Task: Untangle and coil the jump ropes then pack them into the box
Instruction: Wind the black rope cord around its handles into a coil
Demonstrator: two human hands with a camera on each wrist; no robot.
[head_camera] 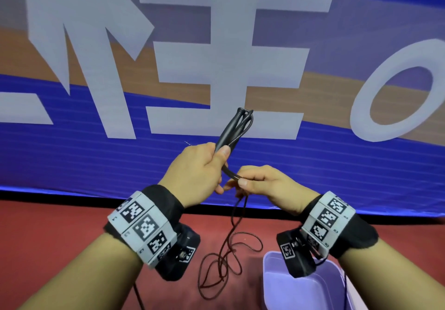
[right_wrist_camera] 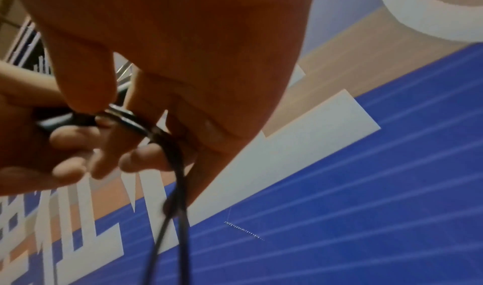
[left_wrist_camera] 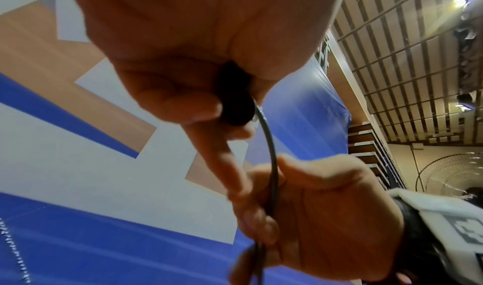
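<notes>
Above the red floor, coiling is underway: left hand [head_camera: 201,165] is gripping the black handles [head_camera: 231,129], right hand [head_camera: 262,184] is pinching the rope [head_camera: 231,237], slack trailing beside the lilac box [head_camera: 284,283]; next, probably another loop.

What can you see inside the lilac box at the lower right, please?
The lilac box shows only bare inner wall and floor where visible. The right hand's wrist camera covers part of it, and the frame edge cuts off the rest.
</notes>
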